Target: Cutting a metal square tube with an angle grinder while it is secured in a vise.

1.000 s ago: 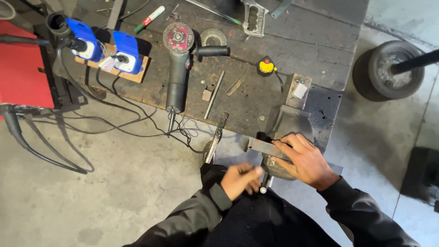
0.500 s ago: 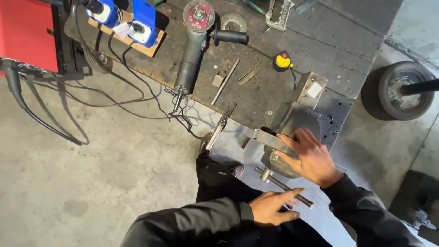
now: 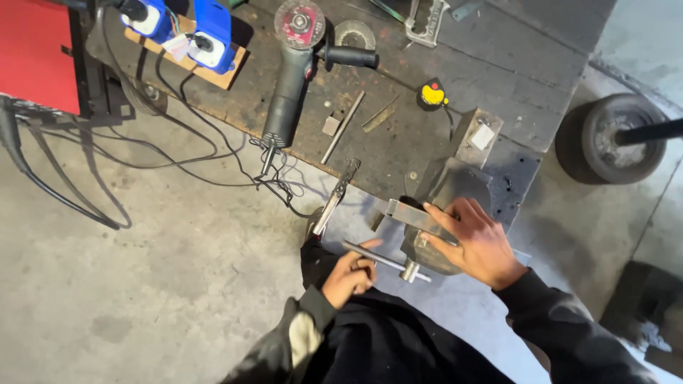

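At the near edge of the dark steel desk, a flat grey metal strip is seated in the grey bench vise. Its long axis runs level, from lower right to upper left. The strip is judged stiff, light and sharp-edged, best taken by its flat faces. It is pressed down by the right hand, fingers spread. The left hand's grip is closed round the slim steel vise handle bar.

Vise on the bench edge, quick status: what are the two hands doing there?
Left hand gripping the vise handle bar. Right hand pressing the flat metal strip in the vise. Angle grinder lies apart on the bench, nothing obstructing.
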